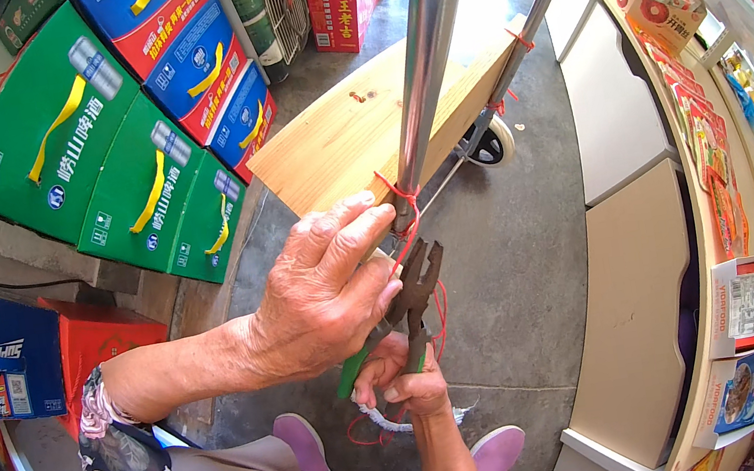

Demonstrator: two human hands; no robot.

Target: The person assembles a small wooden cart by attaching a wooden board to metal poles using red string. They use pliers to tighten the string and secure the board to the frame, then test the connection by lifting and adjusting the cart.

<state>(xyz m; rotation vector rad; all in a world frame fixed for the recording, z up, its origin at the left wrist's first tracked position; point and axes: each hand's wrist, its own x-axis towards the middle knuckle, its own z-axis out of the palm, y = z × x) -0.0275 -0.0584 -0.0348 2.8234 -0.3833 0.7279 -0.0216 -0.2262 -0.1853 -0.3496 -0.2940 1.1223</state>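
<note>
A pale wooden board (333, 126) lies against a shiny metal pole (432, 45), with red wire (412, 200) looped round the pole at the board's near end. My left hand (313, 293) reaches across from the left; its fingers are closed together beside the pole and pinch the red wire. Below it, my right hand (407, 381) grips a pair of pliers (415, 298) with green handles. The dark jaws are parted and point up, close to the left fingertips. A loose end of red wire hangs beside the pliers. Under the right hand shows a whitish twisted strand (388, 419).
Green cartons (45, 137) and blue-and-red cartons (199, 68) are stacked at left. A second metal pole (522, 32) carries another red tie, above a wheel (489, 143). Shelves of packaged goods (711, 140) run along the right over beige cabinet panels (641, 295).
</note>
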